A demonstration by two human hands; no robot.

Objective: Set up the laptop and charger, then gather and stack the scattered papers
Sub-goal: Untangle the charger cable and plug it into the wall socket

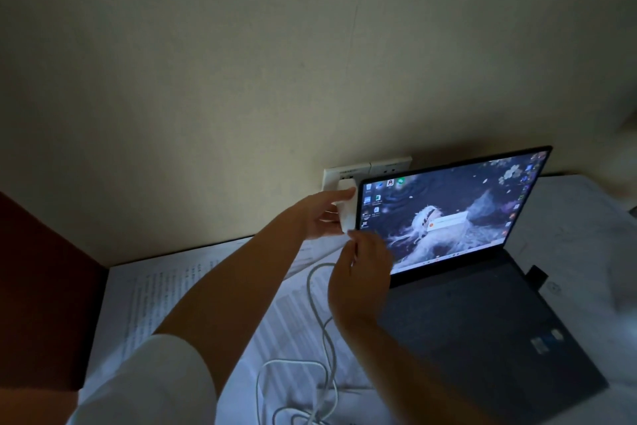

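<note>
Gripping the charger [345, 209] with the left hand [319, 216], thumb on top and fingers curled underneath, the person holds the white brick right up against the wall socket [336, 176], just left of the laptop [482, 287] lid. Can't really tell if the prongs are seated or only lined up, the room is dim and the hand covers that spot.

Right hand [358, 273] sits just below the brick, fingers pinched together near its bottom end, where the cable [320, 318] comes up. Looks like it's pinching the plug end of the cord, but it's murky enough that this is a guess.

Handling-wise: the brick looks like hard smooth plastic, light, rigid, a bit slick, so squeezing the flat sides like the left hand does seems the sane way to hold it. The cable is thin and floppy, it loops loosely down over the papers [165, 290] toward the bottom edge, so it'll drag and snag sheets if yanked. Best to hold it by the connector, not the cord itself.

Pose: left forearm reaches up and forward from a white sleeve [144, 383], wrist fairly straight. Right forearm comes in from the lower right, wrist bent so the fingers point up at the brick.

Laptop is open, screen lit, on the table among printed sheets lying on both sides of it, not stacked yet.
</note>
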